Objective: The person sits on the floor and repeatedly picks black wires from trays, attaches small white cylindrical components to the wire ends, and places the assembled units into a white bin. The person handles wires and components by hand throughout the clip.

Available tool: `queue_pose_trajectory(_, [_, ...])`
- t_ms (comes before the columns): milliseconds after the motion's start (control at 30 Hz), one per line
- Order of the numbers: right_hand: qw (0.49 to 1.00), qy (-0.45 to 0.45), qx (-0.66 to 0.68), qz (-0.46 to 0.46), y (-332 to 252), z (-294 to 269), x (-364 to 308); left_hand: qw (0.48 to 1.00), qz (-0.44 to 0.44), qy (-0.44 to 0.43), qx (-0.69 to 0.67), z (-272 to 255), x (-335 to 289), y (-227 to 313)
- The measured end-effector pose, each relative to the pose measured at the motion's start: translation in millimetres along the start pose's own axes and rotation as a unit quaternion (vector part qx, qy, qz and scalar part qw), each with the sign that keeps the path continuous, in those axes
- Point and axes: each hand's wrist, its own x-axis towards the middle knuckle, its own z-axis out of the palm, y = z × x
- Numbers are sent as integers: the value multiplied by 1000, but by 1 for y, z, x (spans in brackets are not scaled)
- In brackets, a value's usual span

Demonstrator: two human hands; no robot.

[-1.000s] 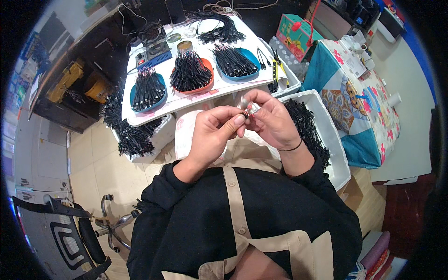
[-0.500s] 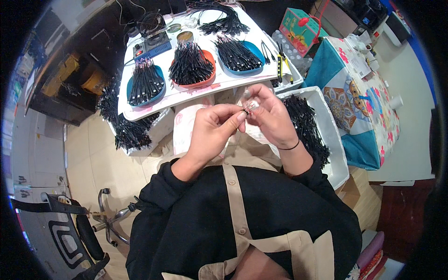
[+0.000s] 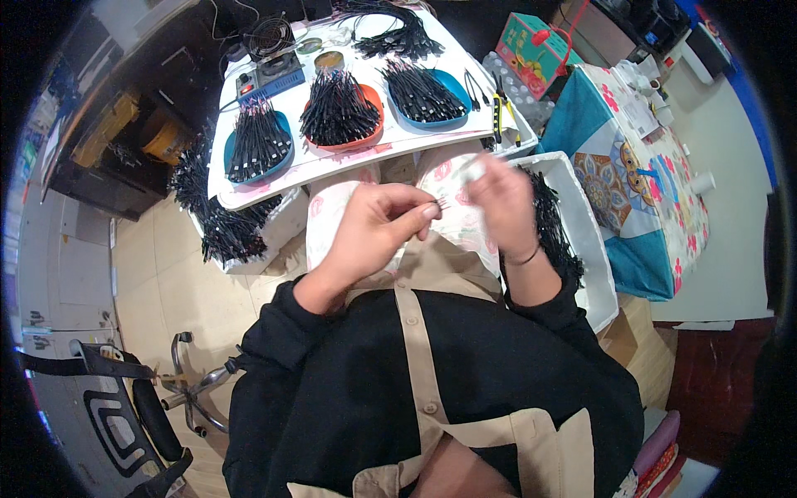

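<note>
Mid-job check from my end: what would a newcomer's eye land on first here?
Probably the orange tray heaped with black cables, between two blue cable-filled trays on the white table ahead. Next, at the centre, the left hand pinching thin wires, with the right hand blurred beside it. The green box at upper right also stands out.

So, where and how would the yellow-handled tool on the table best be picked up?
Probably by its handles, from the near side with the right hand: the yellow-handled tool lies by the table's right edge, handles toward the person and darker end pointing away.
</note>
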Motion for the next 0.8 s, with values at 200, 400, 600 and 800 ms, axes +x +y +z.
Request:
queue_pose_trajectory(200, [966,-95,-145,-193,-19,-30,-3,997,-46,-59,-32,-9,-5,9])
queue_pose_trajectory(400, [908,-84,-197,-360,-34,-20,-5,991,-101,-69,-60,-7,-3,14])
queue_pose_trajectory(600, [909,-79,-187,-363,-29,-17,-1,992,-87,-65,-66,-3,-1,18])
queue_pose_trajectory(800, [985,-149,62,-55,-15,-14,-11,881,283,2,378,4,-1,10])
